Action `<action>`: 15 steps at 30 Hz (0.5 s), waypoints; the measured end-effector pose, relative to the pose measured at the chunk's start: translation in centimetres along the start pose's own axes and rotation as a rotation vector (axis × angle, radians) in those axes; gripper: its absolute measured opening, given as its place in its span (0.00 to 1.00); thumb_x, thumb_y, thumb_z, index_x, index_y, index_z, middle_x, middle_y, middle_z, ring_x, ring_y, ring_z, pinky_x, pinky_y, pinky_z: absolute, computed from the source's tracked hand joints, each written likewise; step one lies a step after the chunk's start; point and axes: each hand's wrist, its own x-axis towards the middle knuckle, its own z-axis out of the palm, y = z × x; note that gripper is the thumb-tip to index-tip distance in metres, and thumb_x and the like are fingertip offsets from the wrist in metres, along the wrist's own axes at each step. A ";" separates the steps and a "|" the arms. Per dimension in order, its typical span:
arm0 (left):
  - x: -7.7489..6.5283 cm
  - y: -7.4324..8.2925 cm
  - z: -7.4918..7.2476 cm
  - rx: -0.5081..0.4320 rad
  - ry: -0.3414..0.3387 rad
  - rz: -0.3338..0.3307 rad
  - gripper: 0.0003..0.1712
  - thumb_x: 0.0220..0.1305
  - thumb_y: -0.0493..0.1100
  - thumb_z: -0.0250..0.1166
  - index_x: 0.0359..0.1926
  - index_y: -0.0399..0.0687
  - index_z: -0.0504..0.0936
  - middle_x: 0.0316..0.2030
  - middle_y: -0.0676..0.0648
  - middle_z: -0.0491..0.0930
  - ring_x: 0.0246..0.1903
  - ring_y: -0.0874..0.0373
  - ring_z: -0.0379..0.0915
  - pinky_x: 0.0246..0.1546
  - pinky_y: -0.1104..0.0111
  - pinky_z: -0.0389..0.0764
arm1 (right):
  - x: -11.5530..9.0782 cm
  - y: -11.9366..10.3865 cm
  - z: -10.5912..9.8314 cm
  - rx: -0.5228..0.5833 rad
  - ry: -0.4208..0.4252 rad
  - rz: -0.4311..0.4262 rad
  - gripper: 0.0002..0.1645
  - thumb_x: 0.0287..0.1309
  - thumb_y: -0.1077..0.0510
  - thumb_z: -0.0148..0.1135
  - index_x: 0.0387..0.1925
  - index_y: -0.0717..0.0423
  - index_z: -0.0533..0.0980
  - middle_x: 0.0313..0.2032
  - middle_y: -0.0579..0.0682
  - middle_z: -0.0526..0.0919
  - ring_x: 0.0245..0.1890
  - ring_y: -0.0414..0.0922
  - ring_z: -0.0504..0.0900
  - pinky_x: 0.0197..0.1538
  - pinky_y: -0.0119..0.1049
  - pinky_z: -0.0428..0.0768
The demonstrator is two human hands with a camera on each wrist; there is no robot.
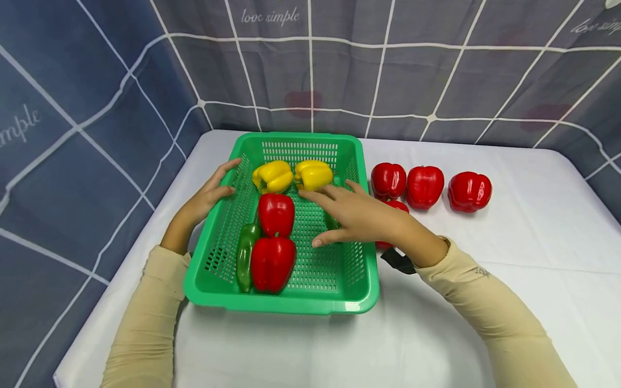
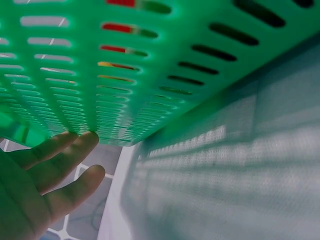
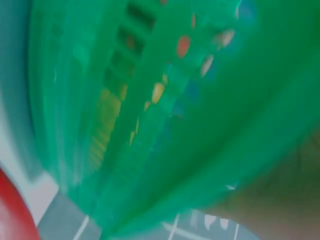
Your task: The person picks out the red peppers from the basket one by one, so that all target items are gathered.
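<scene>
My left hand [image 1: 206, 196] rests at the left rim of a green plastic basket [image 1: 281, 305], its fingers extended; the left wrist view shows fingertips [image 2: 89, 139] against the slotted outer wall. Above the basket's right half spreads my right hand [image 1: 356, 215], thumb apart from the fingers. A green pepper [image 1: 332, 222] shows partly beneath it; whether they touch is hidden. Two yellow bell peppers [image 1: 273, 177] lie at the basket's back. Two red bell peppers [image 1: 273, 265] sit left of its middle, beside a long green pepper [image 1: 246, 256].
Several red bell peppers [image 1: 425, 187] lie on the white tablecloth [image 1: 533, 231] right of the basket, some partly behind my right forearm. A dark strap [image 1: 399, 262] hangs at my right wrist. Checked grey-blue curtains [image 1: 349, 75] border the table's back and sides.
</scene>
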 end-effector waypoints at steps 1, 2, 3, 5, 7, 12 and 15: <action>0.0 0.0 0.0 -0.002 -0.001 -0.001 0.36 0.62 0.33 0.41 0.71 0.50 0.44 0.65 0.38 0.48 0.44 0.61 0.66 0.37 0.77 0.75 | 0.2 -0.4 0.2 0.007 -0.019 -0.015 0.54 0.46 0.29 0.56 0.70 0.44 0.48 0.64 0.51 0.63 0.64 0.48 0.62 0.65 0.60 0.49; 0.1 0.1 0.0 -0.003 0.000 -0.003 0.36 0.62 0.33 0.41 0.71 0.50 0.44 0.66 0.38 0.48 0.44 0.62 0.66 0.37 0.77 0.75 | 0.4 -0.7 0.4 0.018 -0.041 -0.026 0.54 0.46 0.29 0.56 0.70 0.44 0.48 0.64 0.50 0.63 0.63 0.48 0.62 0.65 0.59 0.50; 0.1 0.1 0.0 -0.003 0.000 -0.003 0.36 0.62 0.33 0.41 0.71 0.50 0.44 0.66 0.38 0.47 0.44 0.61 0.66 0.37 0.77 0.75 | 0.5 -1.0 0.7 0.024 -0.062 -0.038 0.54 0.46 0.30 0.56 0.70 0.44 0.48 0.64 0.50 0.64 0.63 0.47 0.63 0.65 0.59 0.50; 0.2 0.2 0.0 -0.004 0.000 -0.003 0.36 0.61 0.33 0.41 0.71 0.50 0.43 0.66 0.39 0.47 0.44 0.61 0.66 0.37 0.77 0.75 | 0.8 -1.6 1.2 0.034 -0.108 -0.052 0.54 0.46 0.30 0.56 0.70 0.43 0.47 0.64 0.50 0.64 0.63 0.47 0.63 0.65 0.58 0.50; 0.2 0.3 0.1 -0.010 0.000 -0.009 0.37 0.61 0.33 0.41 0.71 0.50 0.43 0.66 0.39 0.48 0.43 0.61 0.67 0.36 0.77 0.75 | 1.1 -2.2 1.7 0.033 -0.147 -0.058 0.54 0.46 0.30 0.56 0.70 0.42 0.46 0.65 0.50 0.62 0.64 0.47 0.61 0.65 0.58 0.50; 0.0 0.4 0.1 -0.021 -0.004 -0.016 0.37 0.61 0.33 0.41 0.71 0.50 0.42 0.65 0.39 0.49 0.43 0.61 0.67 0.37 0.77 0.75 | 1.7 -3.3 2.5 0.029 -0.192 -0.067 0.54 0.46 0.29 0.56 0.70 0.40 0.46 0.66 0.50 0.61 0.65 0.45 0.60 0.66 0.57 0.51; -0.1 0.4 0.2 -0.016 -0.003 -0.008 0.37 0.61 0.33 0.41 0.71 0.49 0.42 0.65 0.38 0.49 0.45 0.60 0.65 0.38 0.78 0.74 | 2.1 -3.8 2.7 0.035 -0.202 -0.085 0.54 0.46 0.30 0.56 0.70 0.39 0.47 0.65 0.49 0.62 0.64 0.44 0.60 0.65 0.56 0.52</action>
